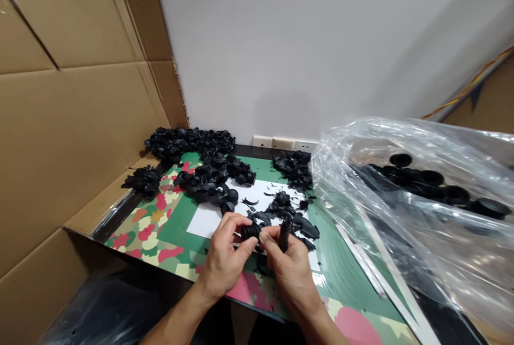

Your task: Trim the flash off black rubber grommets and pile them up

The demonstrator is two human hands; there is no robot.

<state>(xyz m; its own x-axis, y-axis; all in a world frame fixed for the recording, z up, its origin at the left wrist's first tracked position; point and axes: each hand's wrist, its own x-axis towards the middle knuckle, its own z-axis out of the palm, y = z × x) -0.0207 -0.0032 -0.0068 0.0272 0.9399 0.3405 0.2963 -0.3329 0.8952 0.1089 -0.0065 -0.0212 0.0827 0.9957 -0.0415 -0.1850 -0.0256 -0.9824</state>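
My left hand (225,254) and my right hand (286,262) meet over the near edge of a green mat (180,222). Between their fingertips sits a small black ribbed rubber part (250,231), gripped by my left hand and touched by the right fingers. A slim black tool (284,233) stands up out of my closed right hand. Just beyond lies a scatter of black trimmed scraps (287,211) on a white sheet (206,220).
A heap of black rubber parts (209,173) covers the mat's far left. Cardboard box walls (72,120) rise on the left. At the right, a clear plastic bag (401,211) holds black round parts (431,179). A white wall with sockets (281,144) lies behind.
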